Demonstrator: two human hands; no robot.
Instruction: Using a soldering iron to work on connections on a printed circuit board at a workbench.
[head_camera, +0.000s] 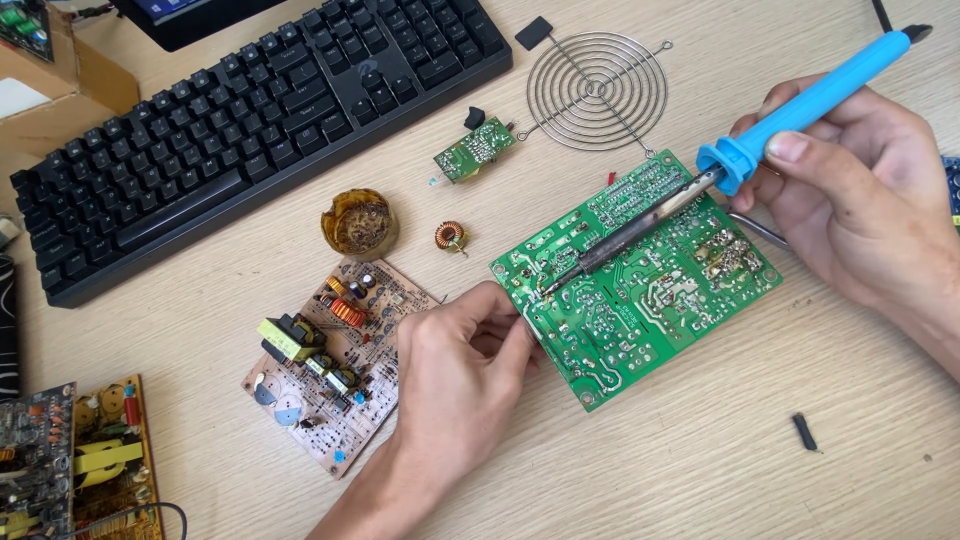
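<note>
We see the right hand (850, 190) at the right of the frame, fingers curled closed around the blue handle of a soldering iron (740, 140), thumb pressed along the grip near its collar. The iron slants down toward the left, and its dark tip rests on the solder side of the green circuit board (640, 290), near the board's left corner. A thin metal piece pokes out under this hand; we cannot tell what it is.

The left hand (460, 370) comes up from the bottom centre, forearm angled toward the lower edge. Its fingers are bent and pinch the left edge of the green board, just below the iron's tip.

The green board lies flat on the wooden table (700, 460), centre right, turned at an angle.

Just left of the left hand sits a brown circuit board (335, 370) with a yellow transformer and copper coils. Above it are a round tin of brownish flux (359, 222) and a small copper toroid coil (451, 237). A small green board (474, 150) lies at upper centre, beside a round wire fan grille (597, 92). A black keyboard (250, 120) fills the upper left. A cardboard box (60, 70) sits in the top left corner.
</note>
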